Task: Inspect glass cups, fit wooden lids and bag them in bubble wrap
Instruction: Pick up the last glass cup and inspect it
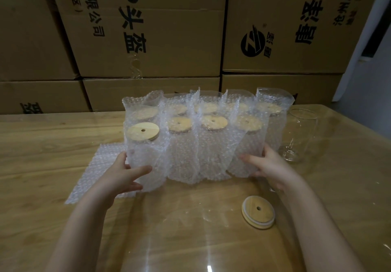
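Holds the row [190, 144] of bagged cups between both hands: left hand [127, 172] against its left end, right hand [268, 166] against its right end. Fingers mostly straight and laid on the wrap, thumbs round the sides, pressing inward rather than clenching. Probably squeezes this way to hold the four front cups upright and tight together, squared against the second line just behind the row. Shows the leftmost lid [142, 131] clear above its wrap, the other lids veiled by theirs. Has a bare cup [300, 134], lidless, just right of the row, and a loose lid [258, 211] in front of the row toward its right end, likely the next pair to be fitted. Has spare bags [95, 170] lying flat under and left of the row's left end, handy for that cup. All on the table [42, 144], with boxes [148, 28] stacked behind the row.
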The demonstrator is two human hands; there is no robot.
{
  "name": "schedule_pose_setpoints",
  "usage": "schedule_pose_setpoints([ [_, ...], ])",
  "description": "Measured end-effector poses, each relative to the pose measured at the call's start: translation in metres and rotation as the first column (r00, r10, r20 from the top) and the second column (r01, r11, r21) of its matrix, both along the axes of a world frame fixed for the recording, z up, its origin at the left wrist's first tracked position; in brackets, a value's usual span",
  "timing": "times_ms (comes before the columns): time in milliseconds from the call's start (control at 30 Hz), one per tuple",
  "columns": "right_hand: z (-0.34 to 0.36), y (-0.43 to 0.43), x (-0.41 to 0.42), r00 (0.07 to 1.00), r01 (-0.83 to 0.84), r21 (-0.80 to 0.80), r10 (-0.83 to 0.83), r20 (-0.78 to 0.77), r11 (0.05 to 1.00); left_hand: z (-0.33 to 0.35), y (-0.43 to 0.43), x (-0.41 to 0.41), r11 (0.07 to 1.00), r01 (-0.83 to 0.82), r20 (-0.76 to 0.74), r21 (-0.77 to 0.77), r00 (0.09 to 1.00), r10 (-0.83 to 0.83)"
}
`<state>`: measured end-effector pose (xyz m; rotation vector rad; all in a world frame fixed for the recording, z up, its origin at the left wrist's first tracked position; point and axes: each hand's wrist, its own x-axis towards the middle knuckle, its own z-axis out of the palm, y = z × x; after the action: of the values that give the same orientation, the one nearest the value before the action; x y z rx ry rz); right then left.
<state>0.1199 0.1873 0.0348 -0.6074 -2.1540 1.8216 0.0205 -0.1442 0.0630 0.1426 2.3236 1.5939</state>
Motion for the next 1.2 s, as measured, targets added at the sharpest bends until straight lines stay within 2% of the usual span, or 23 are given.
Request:
schedule_pose_setpoints([
  [100, 0.003, 0.002, 0.003, 1.0, -0.012, -0.01, 0.012, 0.008, 1.0, 0.01, 0.001, 0.004, 0.984, -0.077, -0.218, -0.161, 0.975, 0.041],
  [200, 0.007, 0.006, 0.009, 0.999, -0.039, -0.01, 0.039, 0.024, 0.999, 0.025, -0.001, 0.009, 0.939, -0.22, -0.445, -0.265, 0.892, 0.083],
  [300, 0.014, 0.012, 0.017, 0.998, -0.05, 0.029, 0.048, 0.042, 0.998, 0.037, 0.001, 0.02, 0.902, -0.373, -0.646, -0.219, 0.748, 0.152],
  [367, 0.019, 0.02, 0.024, 0.999, -0.033, 0.057, 0.031, 0.035, 0.998, 0.038, 0.01, 0.031, 0.937, -0.338, -0.716, -0.09, 0.676, 0.175],
  [433, 0.022, 0.028, 0.03, 1.0, -0.002, 0.081, 0.0, 0.022, 0.997, 0.027, 0.03, 0.044, 0.985, -0.17, -0.68, -0.001, 0.722, 0.124],
  [500, 0.021, 0.034, 0.034, 1.0, 0.024, 0.066, -0.025, 0.013, 0.997, 0.002, 0.051, 0.054, 1.0, -0.027, -0.598, -0.012, 0.801, 0.014],
  [600, 0.019, 0.035, 0.032, 0.998, 0.063, 0.099, -0.063, 0.002, 0.993, -0.046, 0.066, 0.057, 0.995, 0.089, -0.431, -0.035, 0.897, -0.095],
  [667, 0.023, 0.035, 0.028, 0.979, 0.192, 0.146, -0.179, -0.099, 0.97, -0.069, 0.064, 0.054, 0.993, 0.117, -0.342, 0.013, 0.934, -0.106],
  [733, 0.035, 0.041, 0.023, 0.927, 0.366, 0.299, -0.317, -0.201, 0.881, -0.08, 0.059, 0.051, 0.992, 0.097, -0.291, 0.08, 0.954, -0.069],
  [800, 0.046, 0.053, 0.021, 0.896, 0.444, 0.527, -0.379, -0.232, 0.725, -0.083, 0.058, 0.05, 0.989, 0.065, -0.251, 0.133, 0.967, -0.03],
  [867, 0.051, 0.065, 0.019, 0.927, 0.323, 0.699, -0.362, -0.098, 0.637, -0.083, 0.06, 0.05, 0.986, 0.054, -0.244, 0.155, 0.97, -0.015],
  [933, 0.053, 0.072, 0.018, 0.931, 0.19, 0.769, -0.362, 0.056, 0.61, -0.083, 0.061, 0.051, 0.987, 0.049, -0.245, 0.156, 0.969, -0.01],
  [967, 0.054, 0.072, 0.018, 0.923, 0.173, 0.787, -0.377, 0.081, 0.592, -0.083, 0.061, 0.052, 0.986, 0.05, -0.244, 0.157, 0.97, -0.01],
  [1100, 0.05, 0.067, 0.022, 0.904, 0.19, 0.845, -0.426, 0.049, 0.5, -0.084, 0.059, 0.053, 0.988, 0.068, -0.255, 0.138, 0.966, -0.031],
  [1200, 0.038, 0.061, 0.027, 0.885, 0.261, 0.816, -0.465, 0.01, 0.516, -0.084, 0.058, 0.056, 0.99, 0.09, -0.282, 0.106, 0.958, -0.057],
])
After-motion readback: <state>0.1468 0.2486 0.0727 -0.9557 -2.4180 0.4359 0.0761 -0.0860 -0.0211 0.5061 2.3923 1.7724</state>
